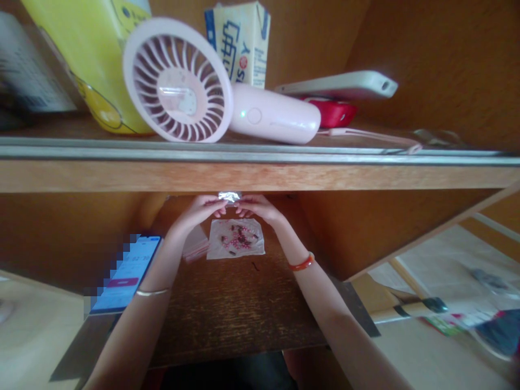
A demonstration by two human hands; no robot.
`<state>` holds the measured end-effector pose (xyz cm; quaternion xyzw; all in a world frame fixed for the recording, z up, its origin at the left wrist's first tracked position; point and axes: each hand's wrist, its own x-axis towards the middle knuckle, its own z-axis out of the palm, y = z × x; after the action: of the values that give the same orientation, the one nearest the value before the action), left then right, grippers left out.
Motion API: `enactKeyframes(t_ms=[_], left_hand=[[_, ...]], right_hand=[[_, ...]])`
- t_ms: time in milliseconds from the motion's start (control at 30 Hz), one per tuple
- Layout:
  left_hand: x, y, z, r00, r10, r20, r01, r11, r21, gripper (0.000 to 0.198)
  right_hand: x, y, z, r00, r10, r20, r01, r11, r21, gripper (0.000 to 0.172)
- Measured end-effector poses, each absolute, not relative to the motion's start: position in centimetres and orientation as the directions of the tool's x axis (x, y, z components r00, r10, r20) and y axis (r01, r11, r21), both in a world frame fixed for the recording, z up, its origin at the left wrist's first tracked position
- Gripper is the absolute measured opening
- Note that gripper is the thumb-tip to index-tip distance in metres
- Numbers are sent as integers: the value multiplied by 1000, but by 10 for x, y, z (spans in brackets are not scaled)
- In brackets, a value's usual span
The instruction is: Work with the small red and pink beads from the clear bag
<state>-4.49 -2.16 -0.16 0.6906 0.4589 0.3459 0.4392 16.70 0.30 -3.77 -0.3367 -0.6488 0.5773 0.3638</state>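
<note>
A small piece of crinkled silver foil (229,196) is held between my two hands, just under the shelf edge. My left hand (205,209) pinches its left side, and my right hand (257,208) pinches its right side. Below them a white sheet (215,246) lies on the brown wooden desk (227,309), bearing many small pink-and-white and dark pieces. Beside the sheet, near my left wrist, sits a stack of thin pinkish bags or papers (196,245).
On the shelf (260,176) above stand a pink fan (276,115), a yellow container (77,59), a carton (244,46) and a white device (341,84) over a red object (339,112). A lit phone (130,273) lies left of my left forearm.
</note>
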Motion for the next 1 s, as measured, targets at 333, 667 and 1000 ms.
enactKeyframes(t_ms=[333,667,1000], left_hand=[[-102,-108,-53,-26,1000,-1,537,15,843,35],[-113,-108,-74,-137,990,-23,836,128,534,36],[-110,-110,-68,-155,988,15,916,138,377,31]], right_hand=[[98,-19,-77,-589,808,28,221,194,-956,17],[77,-44,-81,-646,763,20,490,435,-755,32],[85,-43,-70,-697,717,19,513,517,-685,32]])
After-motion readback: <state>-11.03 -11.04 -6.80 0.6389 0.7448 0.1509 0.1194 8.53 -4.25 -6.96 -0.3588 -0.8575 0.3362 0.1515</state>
